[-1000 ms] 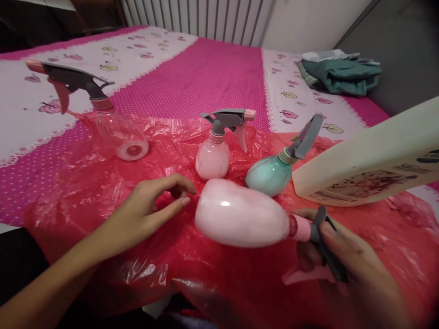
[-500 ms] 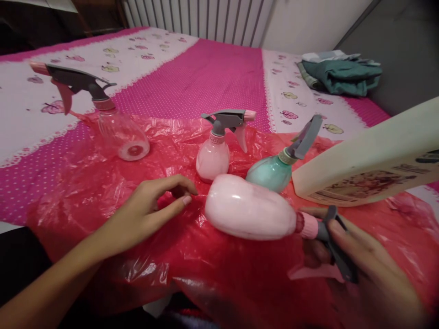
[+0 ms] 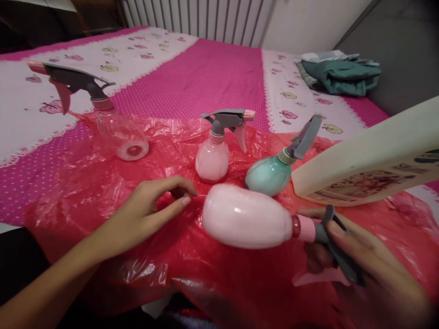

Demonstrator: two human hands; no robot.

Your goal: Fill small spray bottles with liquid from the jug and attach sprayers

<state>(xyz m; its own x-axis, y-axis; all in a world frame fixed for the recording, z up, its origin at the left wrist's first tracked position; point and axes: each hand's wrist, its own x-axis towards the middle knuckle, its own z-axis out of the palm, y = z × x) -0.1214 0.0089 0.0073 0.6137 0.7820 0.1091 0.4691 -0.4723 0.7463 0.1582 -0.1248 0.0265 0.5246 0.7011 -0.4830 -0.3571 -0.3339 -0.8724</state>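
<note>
My right hand [image 3: 363, 265] grips a spray bottle [image 3: 245, 217] by its grey trigger head. The bottle lies on its side in the air, base toward my left hand, and looks full of whitish-pink liquid. My left hand [image 3: 154, 205] rests over the red plastic sheet [image 3: 137, 237], fingers apart and curved, holding nothing, just left of the bottle's base. Behind the held bottle stands a small pink spray bottle [image 3: 211, 160]. A green spray bottle [image 3: 269, 175] with a grey head tilts to the right beside it.
A clear, seemingly empty spray bottle [image 3: 123, 137] leans at the left. At the right a large cream jug [image 3: 370, 151] with a label tilts in view. Folded green cloth [image 3: 343, 75] lies farther back on the pink and white bedspread [image 3: 212, 68], before a slatted headboard [image 3: 195, 20].
The held spray bottle has dipped slightly toward me and shifted a little left. My left hand has stayed almost where it was.
</note>
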